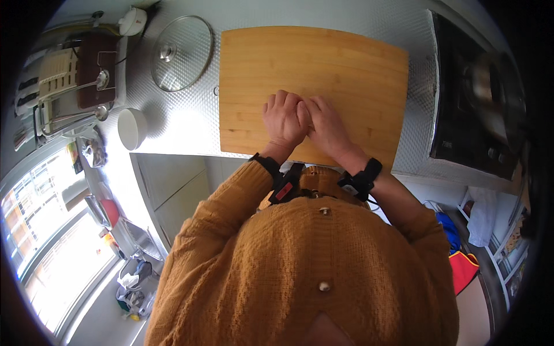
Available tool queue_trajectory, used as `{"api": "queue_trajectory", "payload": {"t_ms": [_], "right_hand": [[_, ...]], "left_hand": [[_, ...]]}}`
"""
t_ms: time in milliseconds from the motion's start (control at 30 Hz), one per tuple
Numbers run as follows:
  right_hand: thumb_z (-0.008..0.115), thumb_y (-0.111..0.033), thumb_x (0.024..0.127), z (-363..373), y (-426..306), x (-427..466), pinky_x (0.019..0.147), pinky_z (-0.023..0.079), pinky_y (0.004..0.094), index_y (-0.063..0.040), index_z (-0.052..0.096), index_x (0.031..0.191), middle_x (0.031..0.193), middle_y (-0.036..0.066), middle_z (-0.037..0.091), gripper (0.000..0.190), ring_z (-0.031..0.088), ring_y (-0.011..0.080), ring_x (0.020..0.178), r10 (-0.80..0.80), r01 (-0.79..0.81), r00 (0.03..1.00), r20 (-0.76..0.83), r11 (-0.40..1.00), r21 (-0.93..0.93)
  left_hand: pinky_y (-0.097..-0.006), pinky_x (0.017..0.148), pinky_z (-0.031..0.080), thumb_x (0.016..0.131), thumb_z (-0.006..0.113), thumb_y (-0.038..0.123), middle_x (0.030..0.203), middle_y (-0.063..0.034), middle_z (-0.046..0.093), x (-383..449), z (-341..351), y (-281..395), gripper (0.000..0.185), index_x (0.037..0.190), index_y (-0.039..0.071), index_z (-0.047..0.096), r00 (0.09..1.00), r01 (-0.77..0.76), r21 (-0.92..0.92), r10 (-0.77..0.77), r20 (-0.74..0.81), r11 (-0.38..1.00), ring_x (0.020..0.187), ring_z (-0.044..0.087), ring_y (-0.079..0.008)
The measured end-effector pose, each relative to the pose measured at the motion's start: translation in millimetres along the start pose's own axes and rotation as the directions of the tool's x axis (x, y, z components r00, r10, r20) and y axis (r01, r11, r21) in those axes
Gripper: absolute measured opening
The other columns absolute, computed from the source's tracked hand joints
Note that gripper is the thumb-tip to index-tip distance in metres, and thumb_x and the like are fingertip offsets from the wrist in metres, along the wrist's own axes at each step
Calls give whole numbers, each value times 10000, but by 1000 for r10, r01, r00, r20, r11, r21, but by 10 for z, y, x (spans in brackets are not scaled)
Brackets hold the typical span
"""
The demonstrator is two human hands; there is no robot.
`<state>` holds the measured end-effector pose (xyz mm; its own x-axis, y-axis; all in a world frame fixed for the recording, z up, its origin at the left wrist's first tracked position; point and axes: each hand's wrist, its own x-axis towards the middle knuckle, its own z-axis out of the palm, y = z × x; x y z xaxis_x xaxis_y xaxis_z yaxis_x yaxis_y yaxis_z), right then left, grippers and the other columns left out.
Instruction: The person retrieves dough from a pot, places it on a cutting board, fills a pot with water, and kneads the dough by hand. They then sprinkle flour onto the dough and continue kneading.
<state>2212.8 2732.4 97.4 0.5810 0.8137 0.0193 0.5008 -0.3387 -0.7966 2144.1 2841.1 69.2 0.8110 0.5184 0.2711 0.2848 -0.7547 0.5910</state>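
A wooden cutting board (303, 65) lies on the counter in front of me. My left hand (285, 119) and my right hand (326, 123) come together over its near half, touching, with the left thumb against the right hand. The fingers of both are bent, and their palms face down out of sight. Nothing held shows around them, though the space beneath is hidden. Each wrist wears a black strap (361, 179) with a small device on it.
A glass pot lid (184, 54) lies left of the board, with a white bowl (132, 129) nearer me. Farther left stands a rack holding ladles (102, 80) and a brown board (97, 69). On the right is a black cooktop (463, 142) with a blurred metal pan (487, 88).
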Motion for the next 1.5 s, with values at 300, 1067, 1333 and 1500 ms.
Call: {"api": "queue_trajectory", "payload": {"t_ms": [300,1067,1333,1500], "right_hand": [[569,-64,745,182,281,326,773,453,424,-8,518,969,978,152,535,237,522,339,929,17,-22,1000,-20,967,-255],[585,-94,728,399,93,450,795,417,430,-24,502,1026,988,151,538,318,505,340,917,-63,72,997,40,960,-270],[665,-88,695,410,-480,386,876,400,431,22,488,1101,1080,176,530,456,488,357,1020,-230,266,958,172,936,-229],[675,-84,673,411,-428,110,901,390,414,-23,449,1208,1121,170,519,584,463,333,1103,-112,108,987,113,993,39]], "left_hand": [[-435,677,403,806,510,240,778,-97,552,441,135,-160,184,727,84,569,998,-6,135,-2,55,991,766,521,-315],[-424,721,408,834,490,279,816,-107,609,350,-134,-256,239,781,70,596,979,202,125,-201,-19,971,813,561,-311],[-449,729,422,887,421,380,852,-210,615,266,-520,-431,422,798,3,592,739,671,-368,-617,270,643,860,558,-388],[-444,695,410,856,468,273,789,-138,583,-224,-504,-334,286,739,39,582,952,301,-29,-302,-41,953,790,534,-347]]}}
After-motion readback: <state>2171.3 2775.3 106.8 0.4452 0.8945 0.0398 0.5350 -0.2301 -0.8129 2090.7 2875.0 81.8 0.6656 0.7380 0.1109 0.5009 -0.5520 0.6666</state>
